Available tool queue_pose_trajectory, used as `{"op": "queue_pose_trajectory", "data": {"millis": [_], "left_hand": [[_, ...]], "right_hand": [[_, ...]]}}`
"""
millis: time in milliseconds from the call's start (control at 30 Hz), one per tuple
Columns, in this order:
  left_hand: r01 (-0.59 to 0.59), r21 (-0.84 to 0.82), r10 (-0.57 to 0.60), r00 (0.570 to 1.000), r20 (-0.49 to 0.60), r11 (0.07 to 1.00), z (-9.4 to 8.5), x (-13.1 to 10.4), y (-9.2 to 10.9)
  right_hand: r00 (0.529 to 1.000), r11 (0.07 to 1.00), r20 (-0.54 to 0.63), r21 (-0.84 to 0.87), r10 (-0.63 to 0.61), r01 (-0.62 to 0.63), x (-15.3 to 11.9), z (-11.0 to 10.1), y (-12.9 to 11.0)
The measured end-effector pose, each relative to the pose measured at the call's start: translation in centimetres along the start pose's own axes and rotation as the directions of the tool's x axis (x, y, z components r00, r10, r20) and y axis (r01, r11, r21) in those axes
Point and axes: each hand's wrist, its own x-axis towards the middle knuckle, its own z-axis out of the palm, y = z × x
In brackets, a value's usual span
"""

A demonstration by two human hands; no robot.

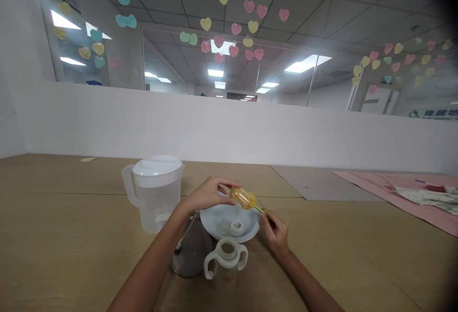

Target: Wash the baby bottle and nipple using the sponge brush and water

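Observation:
Above a white bowl (211, 219), my left hand (211, 192) grips the rounded end of a small yellow-tinted container (240, 197), which is tilted down to the right. A yellow piece shows at its right end. My right hand (275, 231) is closed on a thin green stick (260, 211) that reaches up to that yellow end. Inside the bowl lie a white ring (236, 228) and a translucent piece (224, 227). A clear bottle with two white handles (228, 250) stands open-topped in front of the bowl.
A lidded clear pitcher (159, 197) stands at the left. Beside my left forearm is a dark rounded object (193, 250) with a pale cord or tube. A pink cloth (379, 192) with items on it lies far right, near a grey mat (322, 185). A white wall (214, 130) closes the back.

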Motion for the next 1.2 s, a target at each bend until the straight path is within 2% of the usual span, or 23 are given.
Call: {"op": "queue_pose_trajectory", "data": {"millis": [100, 167, 300, 500, 567, 633, 700, 767, 833, 900, 967, 1033, 1133, 1200], "left_hand": [[-0.061, -0.051, 0.058, 0.997, -0.042, 0.997, 0.0, -0.1, 0.5], [-0.099, -0.071, 0.092, 0.992, -0.091, 0.993, 0.1, -0.1, 0.7], [-0.129, 0.068, 0.139, 0.973, -0.184, 0.989, 0.6, 0.3, 0.0], [0.055, 0.167, -0.048, 0.998, -0.046, 0.984, 0.3, 0.4, -1.0], [0.077, 0.222, -0.058, 0.994, -0.092, 0.972, -0.5, 0.1, -0.9], [0.125, 0.334, -0.062, 0.979, -0.194, 0.934, -1.6, -0.5, -0.7], [0.197, 0.494, -0.068, 0.962, -0.266, 0.847, -2.7, -1.2, -0.7], [0.291, 0.64, -0.149, 0.952, -0.267, 0.712, -3.4, -1.8, -0.9], [0.391, 0.723, -0.349, 0.912, -0.217, 0.569, -3.7, -2.2, -1.2], [0.449, 0.76, -0.572, 0.811, -0.125, 0.47, -3.5, -2.2, -1.5], [0.469, 0.759, -0.699, 0.715, -0.026, 0.452, -3.2, -1.9, -1.8], [0.5, 0.717, -0.749, 0.661, 0.046, 0.485, -2.9, -1.7, -2.2], [0.593, 0.62, -0.793, 0.604, 0.079, 0.513, -2.5, -1.6, -2.9], [0.62, 0.598, -0.798, 0.601, 0.056, 0.508, -2.3, -1.7, -3.3]], "right_hand": [[0.996, 0.995, -0.006, 0.034, 0.09, -0.089, -0.1, 0.3, -0.1], [0.995, 0.994, -0.009, 0.047, 0.101, -0.101, -0.2, 0.5, -0.4], [0.998, 0.996, -0.03, 0.071, 0.062, -0.06, -0.5, 0.6, -0.7], [0.997, 0.997, 0.009, 0.013, 0.071, -0.072, -0.5, 0.5, -0.2], [0.995, 0.995, 0.019, -0.032, 0.097, -0.096, -0.4, 0.4, -0.1], [0.992, 0.989, 0.028, -0.082, 0.124, -0.121, -0.3, 0.4, -0.1], [0.989, 0.983, 0.028, -0.119, 0.143, -0.139, -0.1, 0.4, -0.1], [0.988, 0.979, 0.024, -0.139, 0.153, -0.148, 0.0, 0.3, -0.2], [0.987, 0.977, 0.026, -0.148, 0.16, -0.154, 0.1, 0.3, -0.2], [0.987, 0.976, 0.029, -0.155, 0.158, -0.151, 0.1, 0.2, -0.3], [0.988, 0.975, 0.03, -0.166, 0.153, -0.146, 0.2, 0.2, -0.4], [0.988, 0.974, 0.031, -0.176, 0.151, -0.144, 0.2, 0.1, -0.4], [0.988, 0.973, 0.042, -0.183, 0.15, -0.14, 0.3, 0.1, -0.6], [0.988, 0.972, 0.047, -0.193, 0.146, -0.134, 0.3, 0.0, -0.6]]}}
